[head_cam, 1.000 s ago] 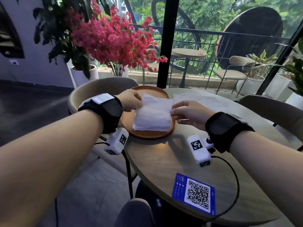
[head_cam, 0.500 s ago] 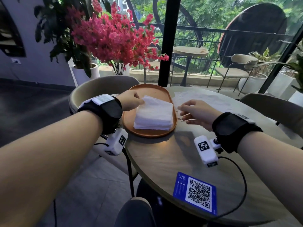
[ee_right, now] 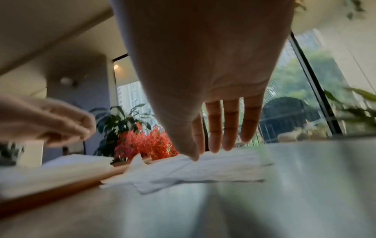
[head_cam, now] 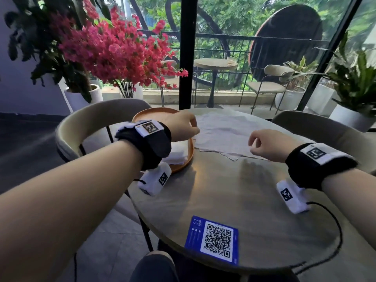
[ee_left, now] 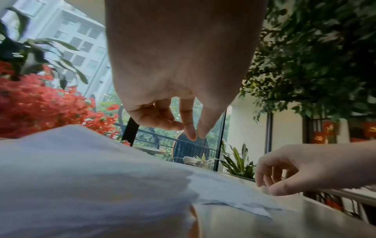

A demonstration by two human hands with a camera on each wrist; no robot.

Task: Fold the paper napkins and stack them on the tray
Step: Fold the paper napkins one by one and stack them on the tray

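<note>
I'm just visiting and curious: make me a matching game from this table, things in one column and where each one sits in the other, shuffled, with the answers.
Things:
1. folded napkins
2. unfolded napkins
3. QR card
4. wooden tray

Places:
A. at the table's near edge
B. spread flat on the table between the two hands
C. stacked on the tray
D. on the table's left side, under the left hand

Pairs: 1-C, 2-B, 3-A, 4-D
</note>
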